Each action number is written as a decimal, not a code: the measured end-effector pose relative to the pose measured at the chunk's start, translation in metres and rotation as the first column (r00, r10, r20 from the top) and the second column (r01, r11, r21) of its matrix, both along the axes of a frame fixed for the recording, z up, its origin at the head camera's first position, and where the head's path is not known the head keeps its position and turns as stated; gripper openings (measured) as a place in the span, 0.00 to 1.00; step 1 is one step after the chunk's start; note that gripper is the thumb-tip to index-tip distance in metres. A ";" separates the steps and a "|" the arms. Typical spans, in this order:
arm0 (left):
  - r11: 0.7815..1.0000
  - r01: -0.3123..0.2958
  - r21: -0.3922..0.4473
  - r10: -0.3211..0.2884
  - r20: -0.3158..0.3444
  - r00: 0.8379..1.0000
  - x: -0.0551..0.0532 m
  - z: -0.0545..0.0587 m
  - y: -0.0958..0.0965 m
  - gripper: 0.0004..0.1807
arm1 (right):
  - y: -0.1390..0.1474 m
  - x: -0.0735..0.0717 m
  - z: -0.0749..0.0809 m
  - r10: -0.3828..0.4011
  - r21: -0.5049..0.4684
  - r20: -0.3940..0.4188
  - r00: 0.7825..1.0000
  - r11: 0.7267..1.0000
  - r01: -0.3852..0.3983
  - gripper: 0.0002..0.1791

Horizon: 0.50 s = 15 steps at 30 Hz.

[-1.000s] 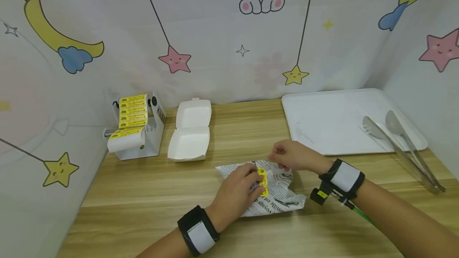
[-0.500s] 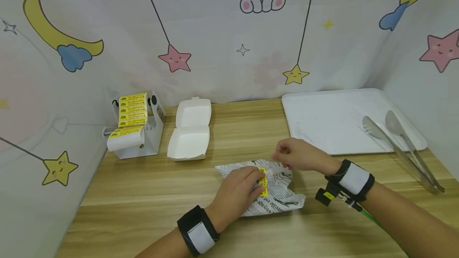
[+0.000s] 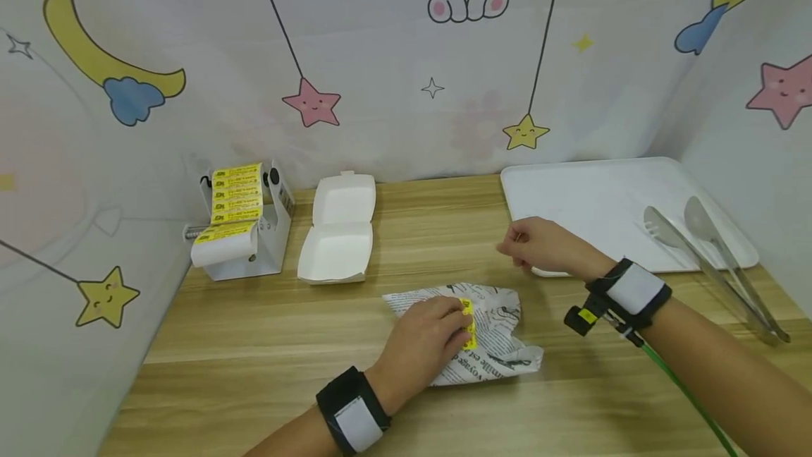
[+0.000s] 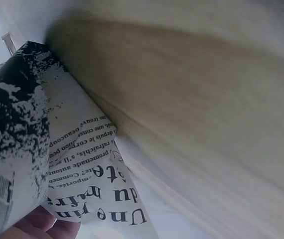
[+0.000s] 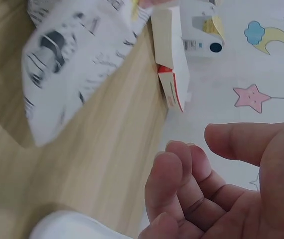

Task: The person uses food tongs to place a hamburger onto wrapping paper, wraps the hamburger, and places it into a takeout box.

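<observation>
A packet wrapped in newsprint-patterned paper lies on the table in the head view, its paper corners pointing left and right. On top of it is a yellow printed label, partly covered by fingers. My left hand rests on the packet, fingertips touching the label. The left wrist view shows the side of the printed wrapper close up, fingertips behind it. My right hand hovers beyond the packet, near the tray's front left corner. Its fingers are loosely curled with nothing between them, as the right wrist view of the hand shows.
A label dispenser with a roll of yellow labels stands at the back left. Beside it is an opened white clamshell box. At the back right lies a white tray with metal tongs across its front edge.
My right hand has lifted off the packet's far edge and moved back and right, towards the tray. My left hand stays on the packet, fingers shifted slightly over the label.
</observation>
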<state>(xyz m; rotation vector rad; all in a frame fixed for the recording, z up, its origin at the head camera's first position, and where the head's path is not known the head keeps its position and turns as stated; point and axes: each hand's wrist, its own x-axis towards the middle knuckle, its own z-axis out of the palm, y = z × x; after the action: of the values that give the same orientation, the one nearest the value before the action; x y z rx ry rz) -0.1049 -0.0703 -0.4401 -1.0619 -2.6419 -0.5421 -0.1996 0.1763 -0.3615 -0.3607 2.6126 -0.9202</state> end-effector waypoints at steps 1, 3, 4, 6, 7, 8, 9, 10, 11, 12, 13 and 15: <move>1.000 -0.002 -0.002 0.002 -0.001 1.000 0.000 0.000 0.000 0.11 | -0.001 -0.004 0.003 -0.009 0.008 -0.006 1.000 1.000 0.009 0.15; 1.000 -0.001 -0.007 0.001 -0.010 1.000 0.001 0.000 -0.001 0.11 | -0.004 -0.011 0.010 -0.029 0.020 -0.017 0.999 0.999 0.029 0.15; 1.000 0.000 -0.009 0.000 -0.014 1.000 0.001 0.000 -0.001 0.11 | -0.005 -0.015 0.013 -0.036 0.023 -0.025 0.999 0.999 0.037 0.15; 1.000 0.004 -0.009 -0.004 -0.020 1.000 0.001 0.000 -0.001 0.11 | -0.009 -0.022 0.020 -0.052 0.023 -0.036 0.998 0.998 0.053 0.15; 1.000 0.007 -0.007 -0.007 -0.023 1.000 0.001 -0.001 -0.001 0.11 | -0.012 -0.025 0.022 -0.056 0.017 -0.041 0.998 0.998 0.057 0.15; 1.000 0.010 -0.007 -0.010 -0.026 1.000 0.001 -0.001 -0.001 0.11 | -0.015 -0.026 0.025 -0.059 0.013 -0.048 0.997 0.998 0.059 0.16; 1.000 0.010 -0.004 -0.010 -0.024 1.000 0.000 -0.001 -0.001 0.11 | -0.018 -0.028 0.026 -0.055 0.008 -0.053 0.997 0.998 0.056 0.15; 1.000 0.010 -0.001 -0.010 -0.021 1.000 0.000 -0.002 -0.001 0.11 | -0.022 -0.028 0.027 -0.045 0.003 -0.058 0.997 0.999 0.045 0.15; 1.000 0.010 0.002 -0.010 -0.015 1.000 0.000 -0.002 -0.001 0.11 | -0.026 -0.027 0.027 -0.030 0.001 -0.061 0.998 1.000 0.030 0.15; 1.000 0.007 0.003 -0.007 -0.010 1.000 0.000 -0.002 -0.002 0.11 | -0.030 -0.025 0.025 -0.010 0.002 -0.063 0.998 1.000 0.010 0.13; 1.000 0.004 0.004 -0.004 -0.006 1.000 0.000 -0.002 -0.002 0.12 | -0.034 -0.023 0.023 0.016 0.002 -0.060 0.998 1.000 -0.016 0.12; 1.000 0.000 0.006 0.000 0.002 1.000 -0.001 -0.002 -0.003 0.12 | -0.042 -0.016 0.017 0.075 -0.002 -0.037 0.996 0.997 -0.075 0.08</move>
<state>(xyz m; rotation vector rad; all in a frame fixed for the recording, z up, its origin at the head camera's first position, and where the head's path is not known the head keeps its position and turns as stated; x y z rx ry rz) -0.1056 -0.0730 -0.4423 -1.0594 -2.6401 -0.5511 -0.2158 0.1345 -0.3446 -0.4780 2.6114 -0.9013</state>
